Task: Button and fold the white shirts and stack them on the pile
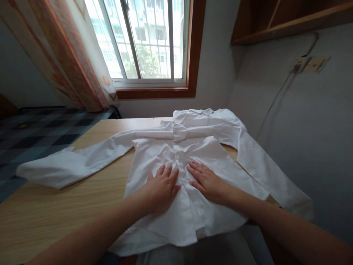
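Note:
A white button-up shirt lies front up across the wooden table, its collar end toward the window and its hem hanging at the near edge. One sleeve stretches out to the left, past the table's side; the other slants down to the right. My left hand rests flat on the shirt front, just left of the button strip, fingers spread. On the other side of the strip, my right hand presses flat with its fingers extended. The cloth is creased between both hands and bunched near the collar.
The light wooden table sits below a barred window. A checked bed cover and a patterned curtain are at the left. On the right wall are a socket with a cord and a wooden shelf.

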A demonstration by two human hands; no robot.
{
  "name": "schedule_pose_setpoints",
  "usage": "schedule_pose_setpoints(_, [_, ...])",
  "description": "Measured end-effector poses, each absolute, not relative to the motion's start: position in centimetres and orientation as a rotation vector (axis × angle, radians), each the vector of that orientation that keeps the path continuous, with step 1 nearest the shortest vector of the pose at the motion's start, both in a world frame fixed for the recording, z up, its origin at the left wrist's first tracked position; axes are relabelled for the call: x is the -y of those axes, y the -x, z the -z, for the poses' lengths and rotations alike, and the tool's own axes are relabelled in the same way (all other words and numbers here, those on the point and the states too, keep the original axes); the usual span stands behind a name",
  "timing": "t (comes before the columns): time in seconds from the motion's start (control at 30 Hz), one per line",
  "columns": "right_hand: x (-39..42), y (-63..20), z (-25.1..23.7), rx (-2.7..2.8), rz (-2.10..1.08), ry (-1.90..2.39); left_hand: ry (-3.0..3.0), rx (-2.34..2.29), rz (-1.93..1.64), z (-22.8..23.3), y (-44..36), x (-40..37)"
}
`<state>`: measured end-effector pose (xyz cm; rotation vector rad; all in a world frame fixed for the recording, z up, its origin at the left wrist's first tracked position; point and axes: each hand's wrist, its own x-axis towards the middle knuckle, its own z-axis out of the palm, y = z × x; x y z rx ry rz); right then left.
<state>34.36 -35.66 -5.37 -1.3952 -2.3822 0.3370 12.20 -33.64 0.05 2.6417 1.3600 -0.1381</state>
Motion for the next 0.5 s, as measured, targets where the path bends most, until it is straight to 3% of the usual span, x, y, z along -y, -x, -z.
schedule_pose_setpoints(0.2, [32.8,-34.0,5.8,2.388,-0.266,1.452,-2.656,-1.494,0.142,2.3,-12.0,32.2])
schedule_pose_setpoints(0.5, [27.9,-33.9,5.3,2.38,-0.281,1.425,-2.706,-1.446,0.267,0.9,-12.2,27.2])
